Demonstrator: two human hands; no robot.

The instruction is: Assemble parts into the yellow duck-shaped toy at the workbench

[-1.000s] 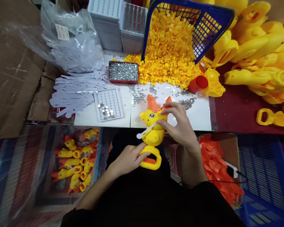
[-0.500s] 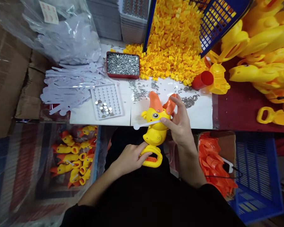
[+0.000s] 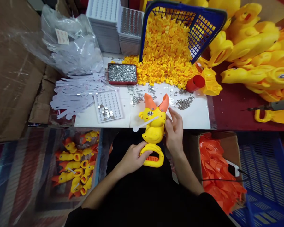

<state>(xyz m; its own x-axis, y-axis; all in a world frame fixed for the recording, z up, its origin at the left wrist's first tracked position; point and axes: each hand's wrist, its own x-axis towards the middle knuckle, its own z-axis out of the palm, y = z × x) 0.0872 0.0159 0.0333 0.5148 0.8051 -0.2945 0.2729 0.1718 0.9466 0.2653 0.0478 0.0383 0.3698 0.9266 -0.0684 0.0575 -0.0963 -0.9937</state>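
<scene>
A yellow duck toy [image 3: 153, 127] with an open orange beak stands upright over my lap at the table's front edge. A white strip [image 3: 144, 124] sticks out from its side, below the eye. My left hand [image 3: 133, 157] is closed around the toy's yellow loop handle [image 3: 152, 156]. My right hand [image 3: 173, 130] rests against the toy's right side with its fingers stretched along the body.
On the white sheet lie a button-cell tray [image 3: 108, 105], a red tin of screws [image 3: 122, 73], loose screws [image 3: 184, 103] and white strips [image 3: 72, 94]. A tipped blue basket [image 3: 203, 25] spills yellow parts. Duck shells [image 3: 255, 56] pile at right. Boxes below hold finished ducks [image 3: 77, 165] and orange beaks [image 3: 215, 167].
My right hand has let go of the white strip and dropped from the duck's head to its right side. The left hand has kept its hold on the handle.
</scene>
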